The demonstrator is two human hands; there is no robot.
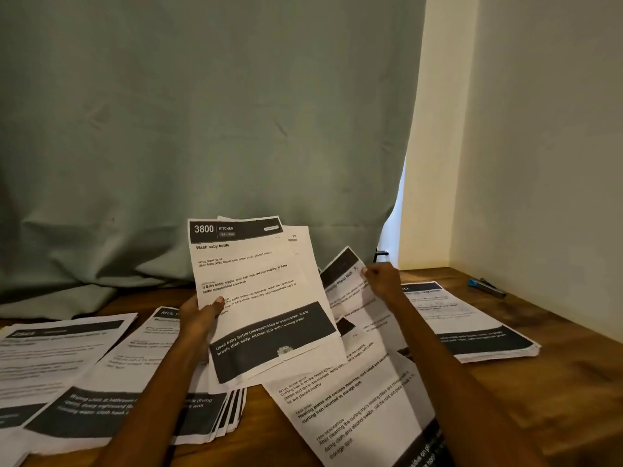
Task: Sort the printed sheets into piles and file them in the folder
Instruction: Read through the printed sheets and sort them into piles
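Left pile (50,362) txt too blurred to read & cut by frame edge, sheet (344,284) in right grip (382,279) mostly hidden behind held stack (256,298), folder unseen.

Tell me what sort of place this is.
Probably a room at home used as a makeshift desk: a wooden table in a corner, a green curtain behind it, printed sheets piled on top.
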